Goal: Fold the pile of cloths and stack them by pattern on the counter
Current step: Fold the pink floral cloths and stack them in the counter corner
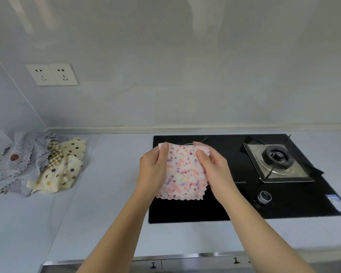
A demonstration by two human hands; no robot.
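My left hand (153, 166) and right hand (215, 167) each pinching a top corner of the speckled cloth (182, 172), held above the hob (244, 203), pile (41, 162) far left on counter (110, 184)

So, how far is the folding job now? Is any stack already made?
Done: nothing that shows; no folded stack is visible on the counter. In hand: the left hand and the right hand each pinch a top corner of the pink speckled cloth, held up over the black stove. Left: the pile by the wall, with grey, checked and cream dotted cloths, lies unfolded.
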